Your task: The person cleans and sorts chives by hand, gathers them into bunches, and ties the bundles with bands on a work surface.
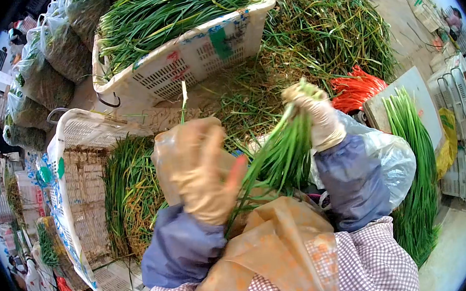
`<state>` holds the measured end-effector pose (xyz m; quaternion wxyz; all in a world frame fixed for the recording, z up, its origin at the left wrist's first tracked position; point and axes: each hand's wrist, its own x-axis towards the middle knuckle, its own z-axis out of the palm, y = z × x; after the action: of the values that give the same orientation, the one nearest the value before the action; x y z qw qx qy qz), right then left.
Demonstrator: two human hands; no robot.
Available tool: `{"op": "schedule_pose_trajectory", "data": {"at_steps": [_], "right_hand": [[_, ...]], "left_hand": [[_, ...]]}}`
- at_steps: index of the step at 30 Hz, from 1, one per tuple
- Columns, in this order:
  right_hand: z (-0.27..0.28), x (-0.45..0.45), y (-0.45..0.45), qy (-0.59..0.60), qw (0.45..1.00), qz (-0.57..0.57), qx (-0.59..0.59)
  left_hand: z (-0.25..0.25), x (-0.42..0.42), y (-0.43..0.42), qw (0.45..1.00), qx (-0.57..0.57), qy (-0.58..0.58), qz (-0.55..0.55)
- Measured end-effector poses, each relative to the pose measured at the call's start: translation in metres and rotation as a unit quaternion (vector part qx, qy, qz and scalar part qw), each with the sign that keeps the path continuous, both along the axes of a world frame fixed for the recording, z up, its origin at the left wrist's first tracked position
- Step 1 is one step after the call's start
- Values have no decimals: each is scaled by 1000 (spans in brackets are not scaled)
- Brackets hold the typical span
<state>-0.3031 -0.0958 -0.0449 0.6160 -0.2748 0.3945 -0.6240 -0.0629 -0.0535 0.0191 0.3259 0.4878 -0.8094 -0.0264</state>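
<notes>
My right hand (320, 117), in a pale glove, is closed around the root ends of a bunch of garlic chives (287, 151). The green leaves hang down to the left over my lap. My left hand (205, 173), gloved too, is blurred by motion left of the bunch. Its fingers are apart and the thumb points away; I see nothing held in it. A stalk with a pale end (184, 102) shows just above the left hand. A tan plastic apron (275, 237) covers my lap.
A white crate (190, 51) full of chives stands ahead; another crate (89, 198) with chives lies to my left. Loose trimmings (328, 29) are heaped beyond. On the right are red ties (356, 86), a board (409, 109) and more chives (416, 184). Filled bags (42, 85) line the far left.
</notes>
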Motion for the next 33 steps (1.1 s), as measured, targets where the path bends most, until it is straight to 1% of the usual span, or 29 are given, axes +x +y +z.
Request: {"op": "schedule_pose_trajectory", "data": {"at_steps": [2,3,4,5,6,7,8,9,10,11,12,13,14,15,16,18,20,21,22,23,24,25,26,27,28,29,30,32,33], "right_hand": [[10,-33,0,35,998,-32,40],[15,-44,0,50,998,-44,-2],[20,-56,-2,65,995,-56,-45],[24,-70,-6,90,990,-79,-72],[39,-85,-3,102,991,-60,-68],[50,-93,-3,101,985,-110,-90],[59,-101,-3,101,976,-158,-114],[62,-117,-4,103,966,-201,-129],[64,-134,-2,95,963,-206,-144],[68,-148,2,83,962,-205,-158],[73,-159,7,71,961,-204,-172],[77,-165,13,90,952,-189,-224],[82,-170,20,73,952,-182,-236],[85,-175,25,77,947,-175,-258],[88,-180,29,80,942,-167,-280],[95,-176,36,93,939,-168,-285],[101,-156,42,111,941,-172,-268],[105,-144,45,102,950,-160,-247],[105,-132,46,91,959,-146,-225],[102,-118,43,102,956,-149,-233],[98,-105,42,102,963,-128,-215],[96,-89,40,81,969,-123,-199],[94,-71,38,61,975,-115,-183],[89,-57,36,19,981,-99,-164],[84,-47,36,-21,986,-85,-145],[81,-42,39,22,990,-85,-109],[81,-36,40,4,991,-97,-95],[63,-41,37,77,994,-70,-43],[61,-42,35,19,999,-22,-41]], "left_hand": [[3,16,-6,982,49,-116,138],[-4,23,-15,981,103,-113,116],[-10,24,-14,983,99,-108,112],[-13,23,-12,976,117,-178,53],[-12,20,-10,960,133,-247,-7],[-27,20,-10,956,113,-259,-86],[-36,21,-9,957,107,-252,-91],[-41,20,-10,936,182,-258,-155],[-47,21,-12,905,255,-263,-219],[-60,25,-18,923,184,-250,-227],[-59,26,-29,922,191,-234,-243],[-59,30,-42,928,217,-218,-208],[-58,32,-55,933,244,-201,-174],[-46,30,-69,943,293,-89,-131],[-34,26,-85,936,339,23,-86],[-29,20,-116,980,151,-106,-79],[9,-18,-102,979,-7,-200,-27],[30,-37,-98,985,38,-130,-106],[28,-51,-100,971,70,-40,-226],[31,-71,-97,916,179,88,-348],[44,-91,-84,875,266,145,-377],[48,-109,-75,846,312,178,-393],[40,-125,-72,843,310,167,-407],[30,-139,-71,808,390,174,-406],[9,-150,-65,762,465,218,-394],[-11,-156,-58,705,505,302,-396],[-12,-157,-50,638,540,381,-395],[-15,-145,-43,620,619,346,-335],[-20,-141,-40,591,628,376,-340]]}}
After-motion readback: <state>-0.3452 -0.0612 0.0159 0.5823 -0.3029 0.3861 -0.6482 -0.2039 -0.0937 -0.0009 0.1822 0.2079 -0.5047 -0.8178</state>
